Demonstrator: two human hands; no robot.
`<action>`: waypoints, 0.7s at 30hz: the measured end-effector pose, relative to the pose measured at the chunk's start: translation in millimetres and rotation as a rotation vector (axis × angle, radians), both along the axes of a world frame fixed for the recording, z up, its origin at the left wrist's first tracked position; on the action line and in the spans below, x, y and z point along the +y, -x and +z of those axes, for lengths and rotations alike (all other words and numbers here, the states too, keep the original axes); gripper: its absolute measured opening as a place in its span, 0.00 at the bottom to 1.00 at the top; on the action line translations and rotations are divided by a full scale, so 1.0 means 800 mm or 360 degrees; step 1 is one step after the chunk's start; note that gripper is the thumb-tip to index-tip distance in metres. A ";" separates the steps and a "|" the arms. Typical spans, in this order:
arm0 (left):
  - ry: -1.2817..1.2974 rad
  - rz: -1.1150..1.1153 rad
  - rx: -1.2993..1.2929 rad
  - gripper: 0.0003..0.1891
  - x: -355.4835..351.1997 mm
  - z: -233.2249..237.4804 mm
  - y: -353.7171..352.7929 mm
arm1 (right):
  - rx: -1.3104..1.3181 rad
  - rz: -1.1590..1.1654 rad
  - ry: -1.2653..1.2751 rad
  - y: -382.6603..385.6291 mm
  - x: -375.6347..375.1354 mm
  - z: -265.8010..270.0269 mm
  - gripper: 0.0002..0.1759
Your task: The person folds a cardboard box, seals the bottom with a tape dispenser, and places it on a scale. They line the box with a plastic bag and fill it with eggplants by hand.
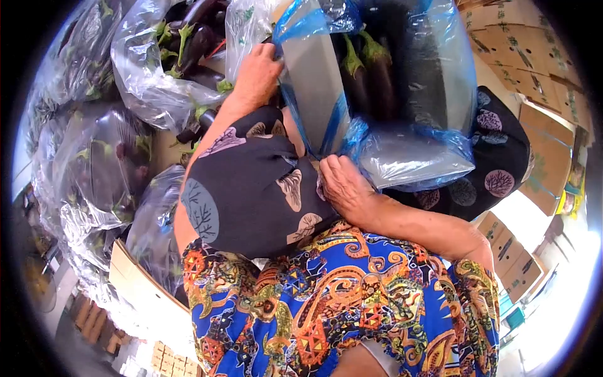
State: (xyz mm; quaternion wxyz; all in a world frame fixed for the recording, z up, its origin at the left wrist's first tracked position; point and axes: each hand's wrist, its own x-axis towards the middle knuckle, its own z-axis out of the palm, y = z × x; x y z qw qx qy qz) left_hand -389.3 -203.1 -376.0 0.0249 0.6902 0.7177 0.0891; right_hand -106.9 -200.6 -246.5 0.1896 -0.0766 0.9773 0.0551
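Note:
A box (pixel 312 78) lined with blue plastic (pixel 440 19) stands between my knees, its flaps folded outward under the film. Dark eggplants (pixel 380 75) with green stems lie inside it. My left hand (pixel 259 74) is at the box's far left edge, its fingers curled against the plastic-covered flap. At the near left corner my right hand (pixel 342 182) has its fingers bent and pressed together by the edge of the blue film. What either hand grips, if anything, is hidden.
Clear plastic bags of eggplants (pixel 107 163) fill the left side. Another open bag (pixel 144 88) with eggplants is at the upper left. Cardboard boxes (pixel 546 157) stand on the right, with flattened cardboard (pixel 521 50) behind. A cardboard box edge (pixel 141 273) is at the lower left.

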 end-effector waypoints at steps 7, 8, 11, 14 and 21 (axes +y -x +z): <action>0.0757 -0.0066 -0.0746 0.12 -0.033 -0.058 0.002 | -0.0096 -0.0058 0.0047 -0.007 -0.007 -0.012 0.19; 0.0882 -0.0139 -0.1023 0.13 -0.030 -0.063 -0.003 | -0.0151 -0.0055 0.0039 -0.007 -0.006 -0.010 0.19; 0.0589 -0.0246 -0.1838 0.16 -0.039 -0.049 -0.020 | 0.0012 -0.0063 0.0030 -0.008 -0.003 -0.009 0.17; 0.0757 0.0262 -0.2146 0.18 -0.059 -0.032 0.007 | -0.0006 -0.0159 0.0093 -0.003 -0.007 -0.012 0.15; 0.0866 0.0377 -0.0457 0.12 -0.035 -0.022 0.004 | -0.0167 -0.0092 -0.0027 0.001 -0.016 -0.024 0.13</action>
